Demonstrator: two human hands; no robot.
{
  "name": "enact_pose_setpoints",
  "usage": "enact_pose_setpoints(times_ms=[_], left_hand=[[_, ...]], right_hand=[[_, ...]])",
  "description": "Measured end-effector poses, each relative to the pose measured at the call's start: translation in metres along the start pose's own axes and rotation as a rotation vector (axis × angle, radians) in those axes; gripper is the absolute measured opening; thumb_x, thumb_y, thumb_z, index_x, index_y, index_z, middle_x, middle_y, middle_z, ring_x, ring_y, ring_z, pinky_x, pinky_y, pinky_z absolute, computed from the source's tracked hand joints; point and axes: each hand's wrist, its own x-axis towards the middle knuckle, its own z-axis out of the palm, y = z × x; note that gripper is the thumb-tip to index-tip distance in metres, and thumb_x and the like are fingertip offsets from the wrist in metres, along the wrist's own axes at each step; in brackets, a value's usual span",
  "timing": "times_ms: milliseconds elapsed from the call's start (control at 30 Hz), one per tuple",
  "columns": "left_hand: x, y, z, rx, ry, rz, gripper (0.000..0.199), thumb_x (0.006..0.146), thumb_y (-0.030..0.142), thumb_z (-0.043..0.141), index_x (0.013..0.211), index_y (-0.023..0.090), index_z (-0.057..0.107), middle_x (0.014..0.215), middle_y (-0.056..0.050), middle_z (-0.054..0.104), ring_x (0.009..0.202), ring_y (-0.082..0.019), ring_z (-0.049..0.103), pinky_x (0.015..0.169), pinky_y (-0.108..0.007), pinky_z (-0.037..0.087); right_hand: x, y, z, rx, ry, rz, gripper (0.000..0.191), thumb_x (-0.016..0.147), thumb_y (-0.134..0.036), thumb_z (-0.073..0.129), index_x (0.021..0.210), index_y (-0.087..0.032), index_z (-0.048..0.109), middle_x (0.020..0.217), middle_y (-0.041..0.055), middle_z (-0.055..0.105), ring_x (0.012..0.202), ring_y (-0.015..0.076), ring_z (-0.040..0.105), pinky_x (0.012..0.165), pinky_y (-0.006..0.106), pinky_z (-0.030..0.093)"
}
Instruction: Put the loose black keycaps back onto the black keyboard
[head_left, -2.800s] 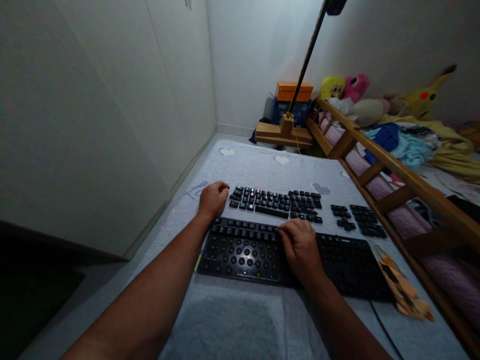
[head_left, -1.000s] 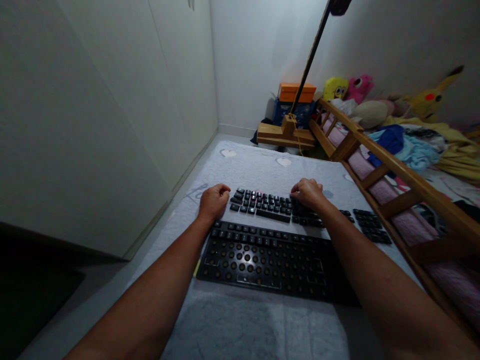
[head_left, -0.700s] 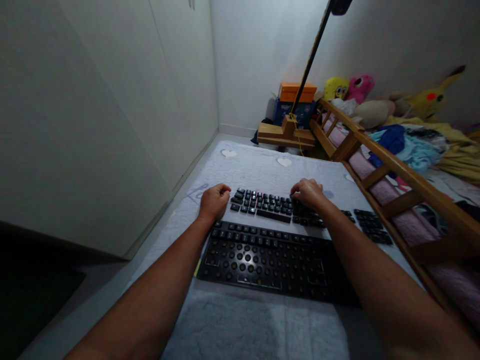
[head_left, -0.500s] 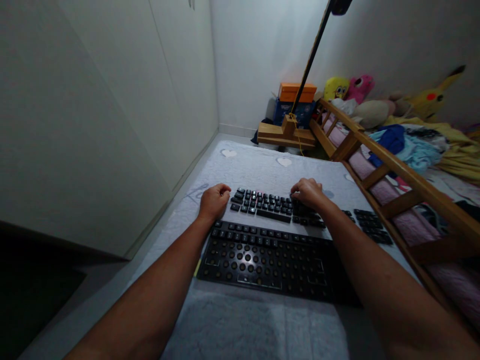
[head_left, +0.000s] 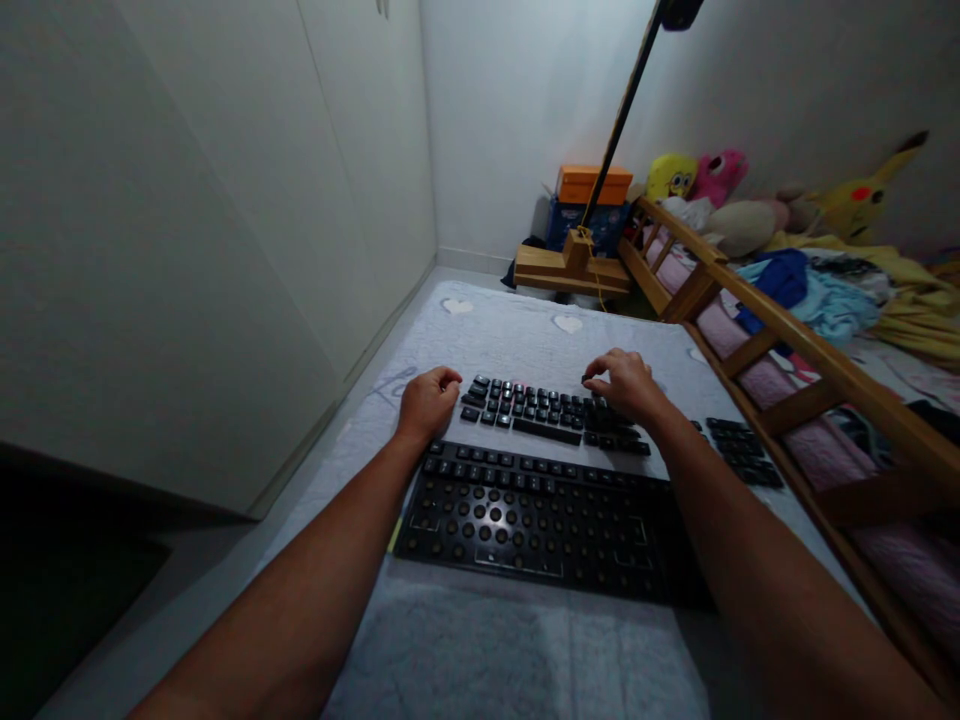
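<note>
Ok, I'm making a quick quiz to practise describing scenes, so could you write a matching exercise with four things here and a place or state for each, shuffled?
Things
1. left hand
2. right hand
3. keyboard
4. orange box

Places and states
A. on top of the blue box
B. pinching a small dark keycap
C. curled beside the left end of the loose keycaps
D. nearer the person than the loose keycaps, many of its key positions bare

Right pairs: 1-C, 2-B, 3-D, 4-A
</note>
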Motion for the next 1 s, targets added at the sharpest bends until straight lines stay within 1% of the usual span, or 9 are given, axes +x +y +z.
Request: enact_pose_setpoints(times_ms=[100,200,300,367,433,533,633,833,1000], left_hand=[[0.000,-0.001,0.000,0.003,0.003,0.007,0.028,0.078,0.025,0.051,0.092,0.017,0.074,0.087,-0.006,0.075,0.077,-0.019,0.065,0.075,-0.029,0.046],[0.001,-0.003,0.001,0.002,-0.001,0.009,0.029,0.078,0.026,0.051,0.093,0.017,0.074,0.089,-0.005,0.075,0.077,-0.019,0.065,0.075,-0.029,0.046],[0.001,-0.005,0.003,-0.002,-0.001,0.012,0.029,0.078,0.026,0.051,0.093,0.017,0.074,0.090,-0.006,0.075,0.076,-0.018,0.065,0.075,-0.028,0.046],[0.001,-0.005,0.003,-0.001,0.003,0.017,0.029,0.078,0.026,0.051,0.092,0.017,0.074,0.090,-0.006,0.075,0.077,-0.018,0.065,0.075,-0.028,0.046],[0.001,-0.006,0.003,0.001,0.006,0.020,0.028,0.078,0.026,0.051,0.092,0.017,0.074,0.089,-0.005,0.075,0.077,-0.018,0.065,0.075,-0.029,0.047],[0.001,-0.006,0.003,-0.001,0.007,0.021,0.028,0.078,0.026,0.051,0.092,0.017,0.074,0.088,-0.005,0.075,0.076,-0.019,0.065,0.075,-0.029,0.047],[0.001,-0.005,0.003,-0.002,0.007,0.018,0.029,0.078,0.026,0.051,0.092,0.017,0.074,0.088,-0.006,0.075,0.075,-0.018,0.064,0.075,-0.029,0.047],[0.002,-0.004,0.002,0.004,0.003,0.018,0.029,0.078,0.026,0.051,0.092,0.017,0.074,0.086,-0.006,0.075,0.075,-0.018,0.064,0.075,-0.029,0.047],[0.001,-0.004,0.002,0.004,0.006,0.017,0.028,0.078,0.025,0.051,0.092,0.017,0.074,0.089,-0.005,0.075,0.077,-0.018,0.065,0.077,-0.029,0.047]], right_hand=[[-0.028,-0.006,-0.009,0.138,0.116,-0.079,0.010,0.083,-0.023,0.069,0.091,-0.024,0.075,0.103,0.0078,0.064,0.103,0.0273,0.052,0.087,0.040,0.040],[-0.068,-0.016,-0.011,0.250,0.173,-0.213,0.010,0.081,-0.019,0.071,0.090,-0.024,0.072,0.097,0.0063,0.064,0.099,0.0261,0.053,0.089,0.042,0.040],[-0.109,-0.030,-0.006,0.321,0.162,-0.288,0.013,0.082,-0.016,0.069,0.093,-0.023,0.070,0.101,0.0068,0.064,0.101,0.0266,0.052,0.089,0.042,0.041],[-0.131,-0.038,0.001,0.318,0.151,-0.292,0.014,0.082,-0.014,0.069,0.092,-0.023,0.069,0.101,0.0069,0.064,0.099,0.0263,0.052,0.087,0.042,0.042],[-0.145,-0.045,0.010,0.299,0.146,-0.278,0.015,0.081,-0.012,0.069,0.092,-0.022,0.068,0.100,0.0070,0.064,0.098,0.0263,0.053,0.086,0.042,0.042],[-0.154,-0.050,0.022,0.284,0.152,-0.249,0.016,0.080,-0.011,0.071,0.092,-0.021,0.068,0.099,0.0069,0.064,0.098,0.0261,0.053,0.086,0.042,0.042],[-0.155,-0.052,0.029,0.273,0.166,-0.241,0.017,0.079,-0.010,0.072,0.092,-0.020,0.069,0.098,0.0065,0.064,0.098,0.0263,0.052,0.086,0.042,0.041],[-0.155,-0.054,0.031,0.259,0.196,-0.245,0.014,0.080,-0.013,0.071,0.092,-0.020,0.069,0.098,0.0067,0.064,0.098,0.0263,0.052,0.086,0.042,0.040],[-0.156,-0.052,0.032,0.293,0.199,-0.257,0.016,0.081,-0.013,0.071,0.095,-0.021,0.071,0.096,0.0062,0.065,0.096,0.0255,0.052,0.086,0.042,0.040]])
